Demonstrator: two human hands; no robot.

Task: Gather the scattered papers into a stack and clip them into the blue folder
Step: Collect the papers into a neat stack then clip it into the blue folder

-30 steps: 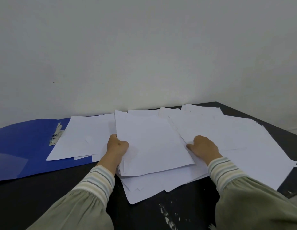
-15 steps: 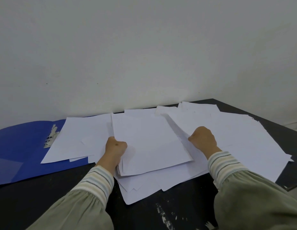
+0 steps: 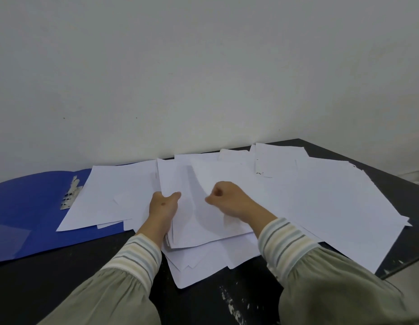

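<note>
White sheets of paper [image 3: 325,200] lie scattered and overlapping across a dark table. My left hand [image 3: 162,205] grips the left edge of a small stack of sheets [image 3: 187,221] in the middle. My right hand [image 3: 227,199] is closed on a single sheet [image 3: 229,174], whose near edge curls up over that stack. The blue folder [image 3: 30,207] lies open at the left, its metal clip [image 3: 71,192] showing beside a sheet [image 3: 114,191] that overlaps the folder's right part.
The black table [image 3: 63,266] ends at a pale wall [image 3: 203,78] behind the papers. Its right edge [image 3: 405,266] runs close past the outermost sheets. White paint flecks [image 3: 232,306] mark the table's near side between my sleeves.
My right hand has moved left from the right-hand sheets, pulling one sheet over the stack held by my left hand. The sheet now curls upward. My left hand has kept its grip.
</note>
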